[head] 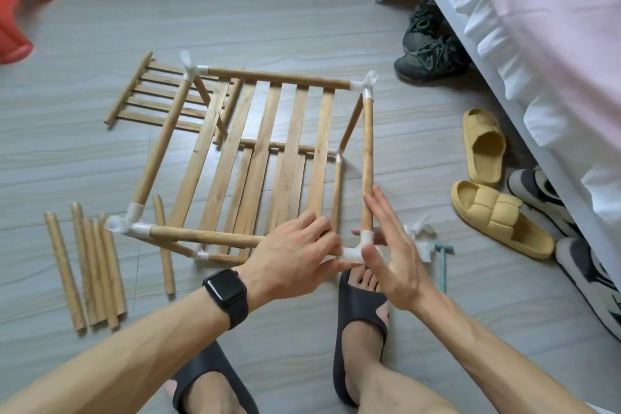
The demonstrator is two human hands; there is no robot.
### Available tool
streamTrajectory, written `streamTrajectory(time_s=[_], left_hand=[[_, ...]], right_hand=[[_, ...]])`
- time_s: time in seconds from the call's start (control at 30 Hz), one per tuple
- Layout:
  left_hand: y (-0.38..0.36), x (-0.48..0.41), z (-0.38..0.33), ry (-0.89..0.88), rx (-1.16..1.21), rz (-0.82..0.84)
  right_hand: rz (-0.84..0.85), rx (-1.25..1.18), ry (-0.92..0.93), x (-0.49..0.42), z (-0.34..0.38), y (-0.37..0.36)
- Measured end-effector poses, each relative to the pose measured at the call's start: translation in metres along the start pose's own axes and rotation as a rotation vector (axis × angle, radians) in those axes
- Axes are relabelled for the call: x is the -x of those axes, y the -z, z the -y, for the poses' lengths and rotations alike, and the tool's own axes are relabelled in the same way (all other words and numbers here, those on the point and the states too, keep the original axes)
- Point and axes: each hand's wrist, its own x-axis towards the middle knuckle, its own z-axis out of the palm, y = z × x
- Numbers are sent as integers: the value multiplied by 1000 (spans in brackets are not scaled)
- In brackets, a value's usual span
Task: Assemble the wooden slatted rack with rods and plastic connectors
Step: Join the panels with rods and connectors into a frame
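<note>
- left hand (295,247) looks wrapped round the front rod (201,236), 5 o'clock corner of the rack (265,131)
- right hand (393,252) flat, fingers straight, against the corner connector (354,254)
- spare rods (84,262) at 9 o'clock

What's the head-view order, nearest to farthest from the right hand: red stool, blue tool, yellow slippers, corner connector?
1. Corner connector, beside the right hand.
2. Blue tool, floor just right.
3. Yellow slippers, farther right.
4. Red stool, far left corner.

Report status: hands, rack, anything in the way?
Left hand grips front rod at near-right connector. Right hand open, flat beside it. Rack upright, slats inside. Spare rods on floor left, clear of work.
</note>
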Motion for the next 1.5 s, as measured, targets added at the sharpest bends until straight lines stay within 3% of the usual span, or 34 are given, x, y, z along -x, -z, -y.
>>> streamTrajectory(time_s=[0.13, 0.3, 0.37, 0.47, 0.57, 0.63, 0.8, 0.93, 1.13, 1.27, 1.5], left_hand=[[23, 6, 16, -1, 56, 163], [49, 0, 67, 142, 44, 22], [62, -9, 103, 324, -16, -65], [81, -21, 164, 767, -21, -124], [93, -32, 218, 1110, 160, -165], [96, -41, 243, 1238, 321, -178], [85, -58, 269, 1232, 650, -162], [71, -61, 259, 1248, 329, -137], [70, -46, 257, 1311, 292, -179], [63, -32, 243, 1302, 232, -202], [62, -26, 234, 1318, 254, -237]], right_hand=[[-213, -75, -96, -22, 8, 14], [-336, -180, -310, -101, 3, 32], [-315, -192, -362, -138, 2, 38], [-260, -205, -441, -190, -1, 43], [-221, -264, -485, -231, -2, 40], [-214, -275, -501, -251, -3, 39], [-187, -212, -466, -265, -4, 24], [-195, -39, -460, -266, -3, 14], [-152, 91, -507, -276, 9, 2], [-105, 308, -614, -281, 25, -8], [-243, 541, -680, -282, 46, -29]])
